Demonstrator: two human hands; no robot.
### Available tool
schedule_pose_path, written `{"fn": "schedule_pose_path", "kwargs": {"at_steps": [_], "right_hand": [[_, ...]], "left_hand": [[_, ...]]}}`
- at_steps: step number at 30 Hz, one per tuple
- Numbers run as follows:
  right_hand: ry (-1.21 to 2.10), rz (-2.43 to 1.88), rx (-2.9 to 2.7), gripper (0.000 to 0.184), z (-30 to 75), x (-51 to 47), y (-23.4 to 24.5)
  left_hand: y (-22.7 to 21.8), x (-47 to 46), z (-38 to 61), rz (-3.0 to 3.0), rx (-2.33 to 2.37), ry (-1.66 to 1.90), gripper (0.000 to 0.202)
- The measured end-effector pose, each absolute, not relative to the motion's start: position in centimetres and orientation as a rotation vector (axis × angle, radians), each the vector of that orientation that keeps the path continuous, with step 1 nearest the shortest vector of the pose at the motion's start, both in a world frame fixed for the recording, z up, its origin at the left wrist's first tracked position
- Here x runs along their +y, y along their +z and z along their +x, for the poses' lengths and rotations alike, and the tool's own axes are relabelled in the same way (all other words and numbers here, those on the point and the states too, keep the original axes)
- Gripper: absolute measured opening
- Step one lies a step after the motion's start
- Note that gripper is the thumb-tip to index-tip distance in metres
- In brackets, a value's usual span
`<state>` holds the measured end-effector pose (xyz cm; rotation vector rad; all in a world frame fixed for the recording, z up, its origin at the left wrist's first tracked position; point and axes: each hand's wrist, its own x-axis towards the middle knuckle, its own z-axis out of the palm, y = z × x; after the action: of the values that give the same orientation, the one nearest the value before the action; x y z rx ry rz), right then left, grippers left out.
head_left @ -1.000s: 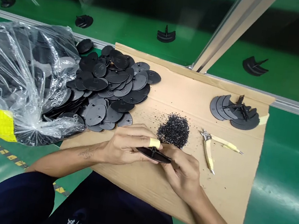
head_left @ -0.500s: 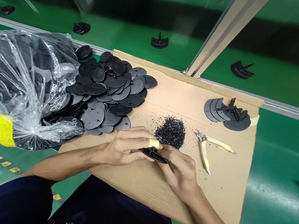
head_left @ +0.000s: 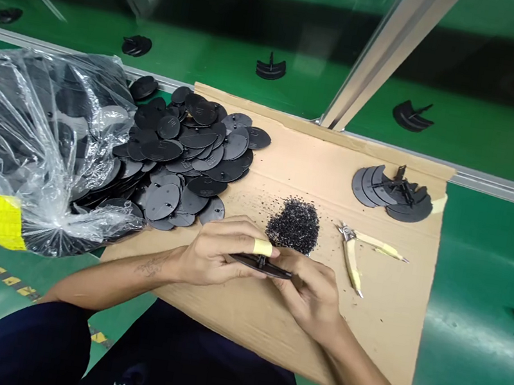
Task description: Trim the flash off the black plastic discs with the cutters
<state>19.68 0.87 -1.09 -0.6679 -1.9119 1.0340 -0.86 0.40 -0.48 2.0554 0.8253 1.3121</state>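
Note:
Between both hands is a thin black plastic disc [head_left: 269,268], seen nearly edge-on, with a small post standing on its upper face. My left hand [head_left: 223,252] grips its left side, the index finger wrapped in yellow tape lying across near the post. My right hand [head_left: 313,286] pinches the right end, thumb below and fingers above. Just beyond the hands lies a heap of small black plastic bits [head_left: 294,224]. Nippers [head_left: 351,259] with yellow-wrapped handles lie spread to the right of my right hand.
A large pile of black oval discs [head_left: 195,150] spreads at the left, beside a clear plastic bag [head_left: 42,132] with a yellow label. Several curved black parts [head_left: 393,194] are stacked at the right of the cardboard sheet [head_left: 376,328]. A metal post [head_left: 381,56] rises behind.
The disc has tilted to lie more level in the fingers, and its left end shows more. Both hands stay almost in place, still gripping it.

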Motion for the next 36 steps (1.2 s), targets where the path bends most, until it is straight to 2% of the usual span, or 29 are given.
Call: {"fn": "schedule_pose_path", "kwargs": {"at_steps": [3, 9, 16, 20, 25, 29, 36], "right_hand": [[1.027, -0.714, -1.924, 0.011, 19.85, 1.16, -0.92], [0.910, -0.668, -1.984, 0.029, 19.95, 1.08, -1.11], [0.674, -0.659, -2.037, 0.027, 19.96, 1.03, -1.21], [0.473, -0.665, -2.115, 0.032, 20.10, 1.22, -1.02], [0.358, -0.664, -2.145, 0.029, 20.20, 1.35, -0.93], [0.425, -0.669, -2.127, 0.031, 20.47, 1.25, -1.13], [0.867, -0.680, -1.943, 0.024, 19.59, 0.89, -1.41]], "left_hand": [[-0.60, 0.30, -0.80, 2.097, 0.869, 1.317, 0.021], [-0.75, -0.18, -0.79, 2.189, 0.882, 1.358, 0.016], [-0.81, -0.09, -0.71, 2.073, 0.911, 1.397, 0.025], [-0.87, 0.07, -0.81, 2.072, 0.859, 1.411, 0.024], [-0.85, 0.10, -0.84, 2.087, 0.839, 1.398, 0.022], [-0.95, 0.08, -0.75, 2.094, 0.816, 1.408, 0.021], [-0.76, 0.02, -0.64, 2.112, 0.892, 1.411, 0.020]]}}
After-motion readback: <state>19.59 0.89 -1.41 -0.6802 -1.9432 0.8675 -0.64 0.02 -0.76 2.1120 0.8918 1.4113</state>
